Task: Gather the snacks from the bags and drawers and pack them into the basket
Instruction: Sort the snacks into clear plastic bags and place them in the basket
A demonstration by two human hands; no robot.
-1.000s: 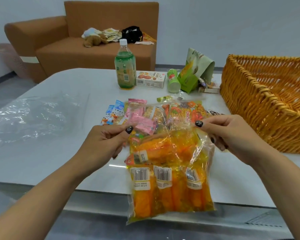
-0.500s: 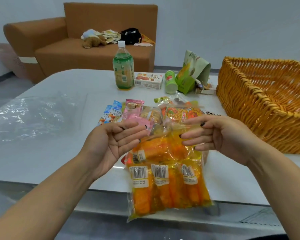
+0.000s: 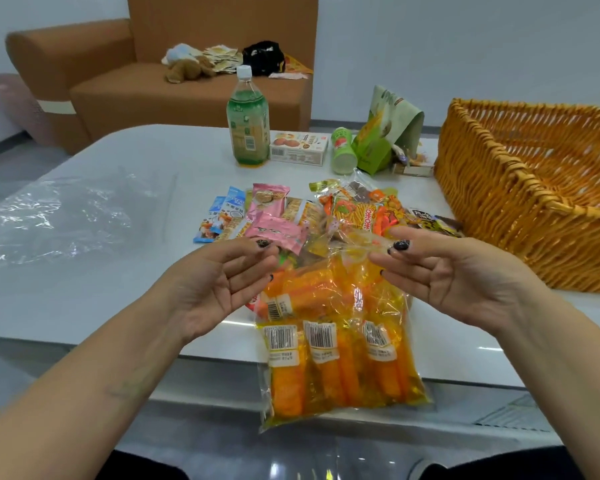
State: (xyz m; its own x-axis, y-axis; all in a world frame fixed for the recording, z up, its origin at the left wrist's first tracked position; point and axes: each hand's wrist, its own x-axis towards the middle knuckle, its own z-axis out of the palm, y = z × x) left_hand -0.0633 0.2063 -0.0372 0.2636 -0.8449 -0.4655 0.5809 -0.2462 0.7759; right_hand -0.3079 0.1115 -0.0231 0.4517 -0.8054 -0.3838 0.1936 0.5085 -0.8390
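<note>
A clear bag of orange snack packs (image 3: 336,355) with barcode labels hangs over the near edge of the white table (image 3: 84,289). My right hand (image 3: 454,282) is palm-up at the bag's top right corner, thumb and straight fingers pinching the clear film. My left hand (image 3: 219,285) is palm-up at the top left, its straight fingertips touching the bag's mouth. Behind the bag lies a pile of loose snacks (image 3: 326,216) in pink, blue and orange wrappers. The wicker basket (image 3: 499,202) stands at the right on the table.
At the back of the table stand a green drink bottle (image 3: 248,123), an egg-picture box (image 3: 298,148), a green tube (image 3: 343,150) and a green paper bag (image 3: 385,133). A crumpled clear plastic bag (image 3: 56,216) lies on the left. A brown sofa (image 3: 174,81) is behind.
Both hands have gone from pinching the bag's top with curled fingers to palms-up with straight fingers, and have moved slightly apart at the bag's mouth. The bag has barely shifted.
</note>
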